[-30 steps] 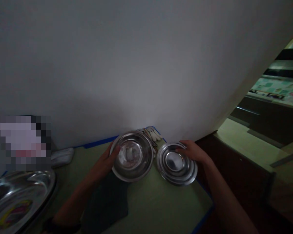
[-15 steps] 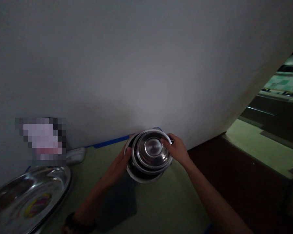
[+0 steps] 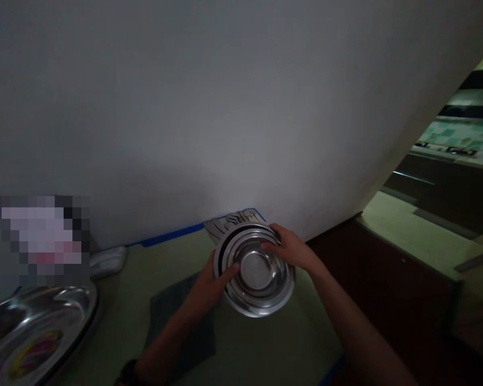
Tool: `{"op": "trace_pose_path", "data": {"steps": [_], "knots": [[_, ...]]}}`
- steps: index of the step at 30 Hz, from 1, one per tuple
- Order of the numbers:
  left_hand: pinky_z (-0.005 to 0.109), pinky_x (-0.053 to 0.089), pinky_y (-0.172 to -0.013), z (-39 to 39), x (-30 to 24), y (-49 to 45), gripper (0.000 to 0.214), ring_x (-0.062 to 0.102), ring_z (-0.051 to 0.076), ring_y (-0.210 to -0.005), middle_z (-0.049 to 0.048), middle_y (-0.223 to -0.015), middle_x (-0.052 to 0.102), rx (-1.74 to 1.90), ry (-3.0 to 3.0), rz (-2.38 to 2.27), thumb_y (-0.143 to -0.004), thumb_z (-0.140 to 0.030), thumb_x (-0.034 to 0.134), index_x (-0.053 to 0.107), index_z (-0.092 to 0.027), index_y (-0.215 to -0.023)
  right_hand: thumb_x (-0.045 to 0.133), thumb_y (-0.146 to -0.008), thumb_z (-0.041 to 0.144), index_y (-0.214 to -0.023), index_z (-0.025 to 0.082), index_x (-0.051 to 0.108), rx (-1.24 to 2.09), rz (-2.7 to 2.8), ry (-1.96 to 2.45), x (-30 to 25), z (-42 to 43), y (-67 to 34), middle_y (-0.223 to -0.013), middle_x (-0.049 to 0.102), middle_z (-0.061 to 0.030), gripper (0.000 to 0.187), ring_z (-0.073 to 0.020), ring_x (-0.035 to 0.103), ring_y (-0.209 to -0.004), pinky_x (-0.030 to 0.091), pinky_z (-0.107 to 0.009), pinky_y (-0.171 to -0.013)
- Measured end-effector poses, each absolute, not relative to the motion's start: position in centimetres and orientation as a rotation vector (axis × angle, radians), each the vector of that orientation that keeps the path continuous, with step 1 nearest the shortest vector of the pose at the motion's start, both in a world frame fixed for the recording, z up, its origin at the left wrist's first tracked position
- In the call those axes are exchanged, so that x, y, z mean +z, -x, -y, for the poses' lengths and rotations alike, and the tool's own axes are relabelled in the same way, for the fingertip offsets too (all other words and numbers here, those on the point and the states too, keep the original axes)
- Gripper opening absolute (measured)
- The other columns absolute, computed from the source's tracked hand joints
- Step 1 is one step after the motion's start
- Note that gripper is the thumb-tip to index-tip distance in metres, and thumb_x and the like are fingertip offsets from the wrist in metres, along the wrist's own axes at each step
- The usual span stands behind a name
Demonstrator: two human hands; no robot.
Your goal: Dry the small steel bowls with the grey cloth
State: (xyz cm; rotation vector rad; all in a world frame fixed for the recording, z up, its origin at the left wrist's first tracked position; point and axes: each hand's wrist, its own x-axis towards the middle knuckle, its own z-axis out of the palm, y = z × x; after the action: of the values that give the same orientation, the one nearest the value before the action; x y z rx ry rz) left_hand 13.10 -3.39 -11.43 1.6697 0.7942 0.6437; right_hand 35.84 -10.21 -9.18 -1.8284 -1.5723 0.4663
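Observation:
A stack of nested steel bowls is held between both hands above the table, its open side tilted toward me. My left hand grips the left rim, with the thumb over the inner bowl and the fingers hidden behind. On the upper right, my right hand clasps the rims, thumb inside the bowls. Just behind the stack, a tray of metal cutlery lies against the wall, partly covered by the bowls. Under my left forearm is a dark cloth or mat.
A large steel tray with a colourful label stands at the left. Beside it are a pale flat packet and a blurred-out object. Blue tape edges the table at the wall. Dark floor lies to the right.
The bowls have come down and toward me, and now sit more evenly nested. My left thumb has moved onto the inner bowl. The cutlery behind has come into view.

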Motion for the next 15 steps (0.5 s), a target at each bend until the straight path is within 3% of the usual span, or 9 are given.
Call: {"op": "trace_pose_path", "data": {"steps": [3, 5, 7, 11, 15], "knots": [[0.044, 0.047, -0.102, 4.9, -11.7, -15.0, 0.064, 0.052, 0.03, -0.126, 0.015, -0.143, 0.05, 0.552, -1.704, -0.733, -0.086, -0.049, 0.054, 0.036, -0.018, -0.14, 0.06, -0.081, 0.041, -0.099, 0.017, 0.059, 0.446, 1.599, 1.864, -9.0, 11.9, -38.5, -0.095, 0.07, -0.0088, 0.03, -0.0229, 0.064, -0.087, 0.048, -0.033, -0.077], [0.041, 0.059, -0.074, 5.9, -11.3, -16.3, 0.069, 0.064, 0.031, -0.106, 0.0189, -0.136, 0.054, 0.356, -1.728, -0.675, -0.085, -0.052, 0.054, 0.033, -0.018, -0.141, 0.058, -0.082, 0.041, -0.096, 0.018, 0.06, 0.445, 1.598, 1.922, -9.3, 13.2, -40.8, -0.093, 0.07, -0.0072, 0.027, -0.0218, 0.064, -0.084, 0.048, -0.031, -0.075], [0.035, 0.058, -0.054, 6.6, -10.9, -17.7, 0.07, 0.069, 0.028, -0.085, 0.0212, -0.127, 0.059, 0.213, -1.73, -0.606, -0.083, -0.053, 0.055, 0.034, -0.017, -0.14, 0.055, -0.083, 0.038, -0.091, 0.018, 0.06, 0.41, 1.495, 2.057, -9.7, 14.4, -43.1, -0.09, 0.071, -0.0065, 0.022, -0.0214, 0.065, -0.083, 0.048, -0.029, -0.074], [0.026, 0.055, -0.048, 6.8, -10.9, -20.4, 0.057, 0.069, 0.023, -0.08, 0.0187, -0.121, 0.062, 0.176, -1.806, -0.525, -0.084, -0.045, 0.052, 0.042, -0.016, -0.132, 0.058, -0.08, 0.036, -0.092, 0.016, 0.061, 0.354, 1.383, 2.194, -10.5, 16.4, -46.7, -0.09, 0.072, -0.0109, 0.023, -0.0251, 0.065, -0.083, 0.048, -0.033, -0.073], [0.023, 0.049, -0.041, 5.9, -11.5, -21.3, 0.034, 0.068, 0.02, -0.07, 0.0135, -0.098, 0.068, 0.038, -1.913, -0.533, -0.084, -0.04, 0.046, 0.058, -0.014, -0.102, 0.062, -0.078, 0.032, -0.092, 0.017, 0.064, 0.41, 1.401, 2.223, -10.8, 17.8, -47.6, -0.09, 0.073, -0.009, 0.021, -0.0237, 0.066, -0.081, 0.049, -0.031, -0.072]]}}
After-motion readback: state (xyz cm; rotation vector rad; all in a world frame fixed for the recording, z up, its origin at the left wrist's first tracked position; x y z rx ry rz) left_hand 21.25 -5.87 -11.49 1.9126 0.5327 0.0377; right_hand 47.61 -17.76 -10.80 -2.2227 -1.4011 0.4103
